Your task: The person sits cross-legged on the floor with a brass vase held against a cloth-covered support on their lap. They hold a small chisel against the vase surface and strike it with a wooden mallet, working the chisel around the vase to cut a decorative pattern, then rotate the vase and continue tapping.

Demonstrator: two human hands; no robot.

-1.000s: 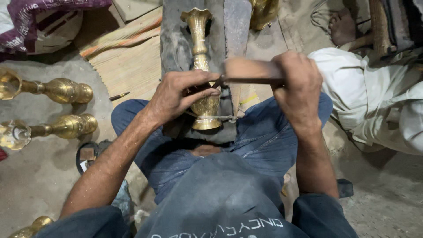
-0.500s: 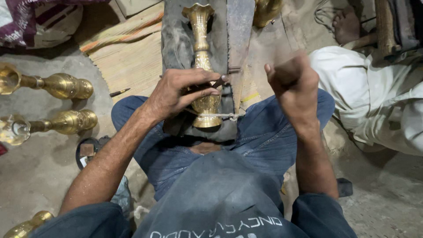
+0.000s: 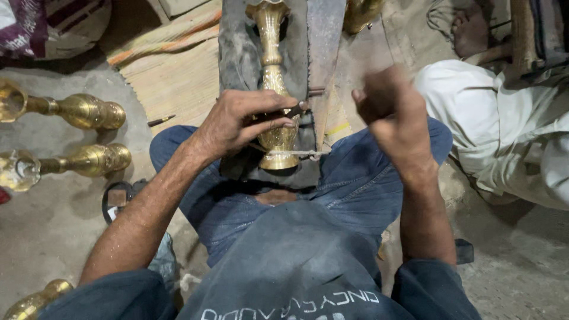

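Left hand (image 3: 240,121) grip clenched round thin dark chisel (image 3: 291,111), tip pressed on brass vase (image 3: 274,89). Vase lies lengthwise on dark block (image 3: 240,53) between knees. Right hand (image 3: 394,115) raised, blurred; cannot tell its grip. Two more brass vases (image 3: 83,111) on floor (image 3: 47,225) at left.

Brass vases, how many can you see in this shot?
5. One vase lies on the dark block under the left hand; two lie at left; one bottom-left; part of one at top. Others may be hidden.
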